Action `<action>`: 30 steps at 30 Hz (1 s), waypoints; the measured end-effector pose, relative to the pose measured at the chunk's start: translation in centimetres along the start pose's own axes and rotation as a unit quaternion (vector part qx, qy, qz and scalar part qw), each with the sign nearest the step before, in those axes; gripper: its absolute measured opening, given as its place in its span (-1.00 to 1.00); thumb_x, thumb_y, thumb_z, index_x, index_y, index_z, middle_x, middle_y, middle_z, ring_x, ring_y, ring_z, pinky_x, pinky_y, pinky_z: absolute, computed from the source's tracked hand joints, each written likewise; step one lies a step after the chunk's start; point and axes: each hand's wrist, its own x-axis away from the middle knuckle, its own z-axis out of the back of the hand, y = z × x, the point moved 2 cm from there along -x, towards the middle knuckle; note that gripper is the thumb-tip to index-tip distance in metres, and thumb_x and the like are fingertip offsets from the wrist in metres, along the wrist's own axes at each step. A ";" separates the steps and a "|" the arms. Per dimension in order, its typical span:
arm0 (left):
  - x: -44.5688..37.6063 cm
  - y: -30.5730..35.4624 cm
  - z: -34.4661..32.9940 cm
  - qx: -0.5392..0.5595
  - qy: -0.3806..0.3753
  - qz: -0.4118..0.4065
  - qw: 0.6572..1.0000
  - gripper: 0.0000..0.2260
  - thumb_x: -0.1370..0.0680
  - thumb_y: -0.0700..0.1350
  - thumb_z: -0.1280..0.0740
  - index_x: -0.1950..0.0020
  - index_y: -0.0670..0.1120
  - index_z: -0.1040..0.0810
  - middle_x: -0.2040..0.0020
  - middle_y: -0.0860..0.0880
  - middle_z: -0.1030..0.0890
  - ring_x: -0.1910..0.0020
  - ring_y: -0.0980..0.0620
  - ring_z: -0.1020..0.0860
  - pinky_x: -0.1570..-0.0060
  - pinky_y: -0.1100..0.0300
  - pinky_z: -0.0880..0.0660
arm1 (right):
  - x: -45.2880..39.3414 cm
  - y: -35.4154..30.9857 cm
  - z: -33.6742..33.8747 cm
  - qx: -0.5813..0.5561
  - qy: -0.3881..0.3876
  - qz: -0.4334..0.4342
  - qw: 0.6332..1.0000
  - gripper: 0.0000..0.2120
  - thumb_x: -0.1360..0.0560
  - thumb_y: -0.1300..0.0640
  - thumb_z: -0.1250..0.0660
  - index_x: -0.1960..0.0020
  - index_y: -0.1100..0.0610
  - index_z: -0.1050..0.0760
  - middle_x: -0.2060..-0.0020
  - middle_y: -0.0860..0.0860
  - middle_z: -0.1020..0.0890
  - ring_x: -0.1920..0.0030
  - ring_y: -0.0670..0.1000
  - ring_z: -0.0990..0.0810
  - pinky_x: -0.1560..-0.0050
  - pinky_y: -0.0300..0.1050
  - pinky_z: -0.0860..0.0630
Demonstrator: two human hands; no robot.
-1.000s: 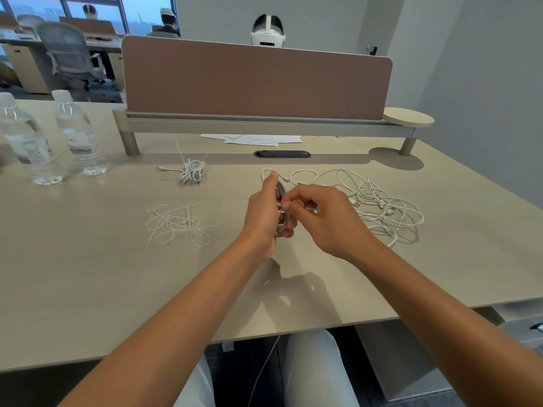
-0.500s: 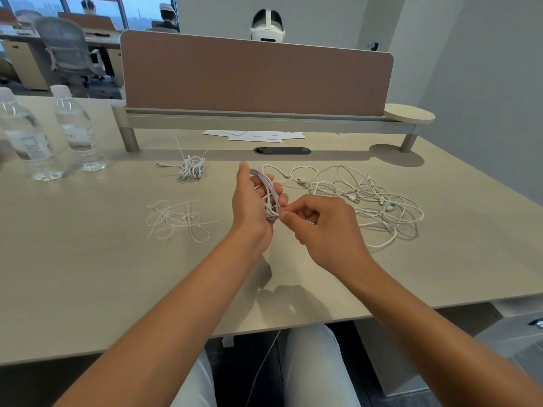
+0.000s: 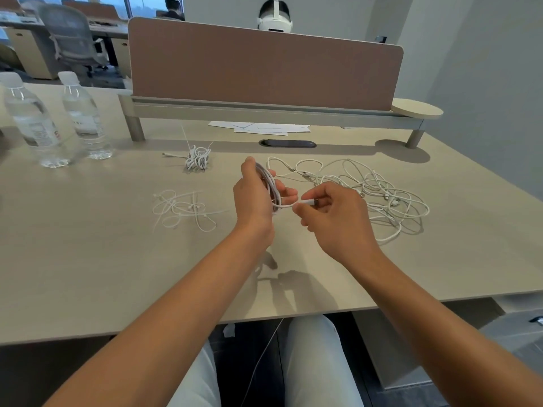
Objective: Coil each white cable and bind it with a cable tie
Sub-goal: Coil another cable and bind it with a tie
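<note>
**Coil in hand above a pale bench**

The bench (image 3: pixel 88 259) is a pale wood-grain top in an office with grey walls. A brown divider (image 3: pixel 264 66) stands along its far edge, some papers (image 3: pixel 258 127) lie under it, and a dark slot (image 3: pixel 288 143) is set in the top. A mesh chair (image 3: pixel 70 36) stands at the desks behind.

Two water bottles (image 3: pixel 32 118) stand at the far left. One bound coil (image 3: pixel 197 158), with tie ends sticking up, lies near the divider. A loose bunch of ties (image 3: pixel 182 208) lies left of the hands. A tangle (image 3: pixel 367 192) of several white cables, too knotted to count, lies to the right.

The left hand (image 3: pixel 254 201) grips a cable (image 3: pixel 269 183), wound in thin white loops, above the bench middle. The right hand (image 3: pixel 335 218) pinches its plug end (image 3: pixel 308 203) just beside the coil.
</note>
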 end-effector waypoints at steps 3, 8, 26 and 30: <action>0.5 0.1 0.1 -0.012 -0.004 -0.001 1.000 -0.54 -0.73 0.15 -0.07 -0.02 -0.19 -0.53 0.45 -0.10 -0.60 0.24 -0.20 -0.72 -0.12 -0.17 -0.65 | 0.2 -0.3 0.0 -0.003 -0.018 0.025 1.000 -0.81 -0.52 0.23 -0.48 0.15 -0.06 -0.67 0.34 -0.21 -0.70 0.27 -0.12 -0.69 0.15 -0.18 -0.62; 0.6 0.4 1.0 0.057 -0.039 0.001 0.998 -0.56 -0.72 0.16 -0.13 0.00 -0.20 -0.54 0.36 -0.12 -0.59 0.17 -0.24 -0.69 -0.01 -0.10 -0.68 | 0.5 -0.4 -0.1 0.003 -0.072 0.010 0.997 -0.93 -0.49 0.15 -0.53 0.14 0.00 -0.72 0.38 -0.03 -0.67 0.35 -0.06 -0.62 0.25 -0.12 -0.57; 2.7 1.2 4.0 -0.004 -0.025 -0.002 1.000 -0.52 -0.69 0.22 -0.15 0.12 -0.12 -0.59 0.35 -0.05 -0.61 0.38 0.02 -0.57 0.25 0.16 -0.49 | 1.8 -5.4 -2.2 0.246 -0.084 0.129 0.957 -0.91 -0.52 0.11 -0.50 -0.03 0.00 -0.71 0.29 -0.15 -0.54 0.24 -0.09 -0.50 0.24 -0.29 -0.37; 2.9 1.1 4.7 0.002 -0.009 0.021 1.000 -0.51 -0.67 0.24 -0.17 0.16 -0.12 -0.59 0.33 -0.03 -0.65 0.36 0.01 -0.60 0.18 0.11 -0.52 | 2.2 -5.9 -3.1 0.265 -0.047 0.153 0.951 -0.92 -0.50 0.15 -0.47 0.02 0.06 -0.61 0.23 -0.01 -0.65 0.15 0.06 -0.60 0.15 0.03 -0.60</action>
